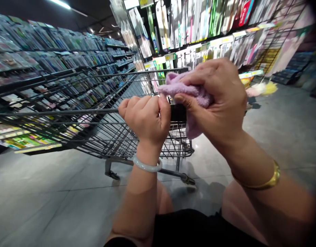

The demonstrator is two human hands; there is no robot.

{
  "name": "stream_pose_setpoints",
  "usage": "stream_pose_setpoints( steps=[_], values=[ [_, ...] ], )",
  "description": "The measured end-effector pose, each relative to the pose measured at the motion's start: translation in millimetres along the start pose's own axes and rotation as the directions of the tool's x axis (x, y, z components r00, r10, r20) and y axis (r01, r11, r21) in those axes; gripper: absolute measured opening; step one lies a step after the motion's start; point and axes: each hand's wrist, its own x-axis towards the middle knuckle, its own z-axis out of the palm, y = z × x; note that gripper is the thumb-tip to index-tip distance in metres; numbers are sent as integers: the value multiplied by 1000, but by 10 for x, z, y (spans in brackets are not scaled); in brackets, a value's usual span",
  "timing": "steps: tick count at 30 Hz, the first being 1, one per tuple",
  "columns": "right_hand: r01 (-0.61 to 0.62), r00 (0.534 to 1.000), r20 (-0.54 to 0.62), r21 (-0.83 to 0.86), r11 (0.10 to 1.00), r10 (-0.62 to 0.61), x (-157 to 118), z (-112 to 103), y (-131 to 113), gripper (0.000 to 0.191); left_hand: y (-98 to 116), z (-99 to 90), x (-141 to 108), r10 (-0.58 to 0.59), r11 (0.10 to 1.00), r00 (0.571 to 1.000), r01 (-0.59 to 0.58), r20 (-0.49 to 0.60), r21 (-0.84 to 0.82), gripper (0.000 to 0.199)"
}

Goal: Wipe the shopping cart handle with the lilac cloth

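Observation:
My left hand (146, 118) is closed round the rail of a grey wire shopping cart (101, 110), fingers wrapped over the top. My right hand (219, 89) pinches a fuzzy lilac cloth (185, 90) between thumb and fingers. The cloth is bunched up, and one end hangs below my palm beside a black part of the rail (179, 113). My left thumb lies close to the near edge of the cloth; whether they touch I cannot tell.
Shelves of hanging packs (45, 41) line the left side. A lit rack of packaged toothbrushes (178, 27) stands ahead. Fluffy yellow and white items (266, 88) stick out at the right. Cart wheels (188, 179) rest on the grey tiled floor (78, 192).

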Motion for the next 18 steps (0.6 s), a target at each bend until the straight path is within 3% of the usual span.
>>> stream_pose_setpoints(
  steps=[4, 9, 11, 14, 16, 18],
  values=[
    [73, 992, 106, -2, 997, -73, -8, 33, -30, 20, -41, 5, -12, 8, 1000, 1000, -8, -1, -23, 44],
    [-88, 991, -106, -33, 996, 84, -65, 120, 151, 18, -38, 13, -7, 5, 998, 1000, -7, 30, 55, 43],
    [-74, 995, -64, -36, 997, 71, -66, 119, 95, 17, -32, 11, -12, 6, 998, 999, -8, 43, 60, 42],
    [50, 997, 55, -17, 999, -49, -55, 107, 13, 19, 14, -15, -15, -31, 998, 998, 29, 45, 47, 38],
    [74, 997, 36, -27, 997, -73, -58, 122, 55, 21, 79, -43, -8, -78, 996, 996, 76, 35, 47, 33],
    [0, 999, -55, -48, 999, -3, -71, 155, 140, 21, 150, -64, 0, -98, 995, 994, 97, 51, 29, 29]
  ],
)
